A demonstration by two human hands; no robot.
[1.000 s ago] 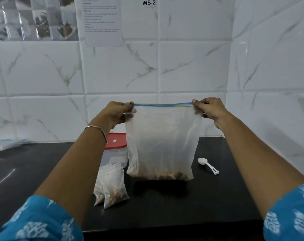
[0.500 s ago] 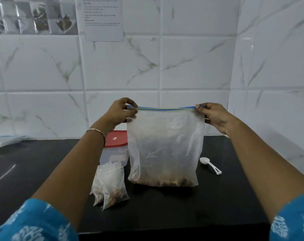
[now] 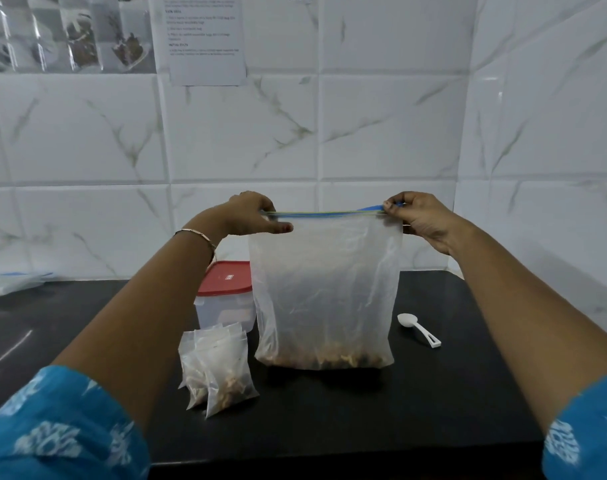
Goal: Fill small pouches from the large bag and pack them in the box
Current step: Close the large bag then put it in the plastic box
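Closest to the front edge of the black countertop (image 3: 433,410), left of middle, the small pouches (image 3: 222,368) lie bunched together, clear plastic with brown pieces in their lower corners. Just behind them and to the right, the large bag (image 3: 324,289) hangs upright over the middle of the countertop, with brown contents along its bottom. Whether the bottom rests on the surface, I cannot tell. A white spoon (image 3: 418,329) lies to the right of the bag, apart from it. Behind the pouches, touching the bag's left side, sits the box (image 3: 222,306), with its red lid (image 3: 226,277) on. Up top, the left hand (image 3: 250,214) pinches the left end of the bag's blue zip strip (image 3: 326,213), fingers curled over it. The right hand (image 3: 418,218) pinches the right end the same way, so the strip is stretched taut between them. At the far left edge lies more clear plastic (image 3: 14,284), and a printed sheet (image 3: 205,39) hangs on the tiled wall.
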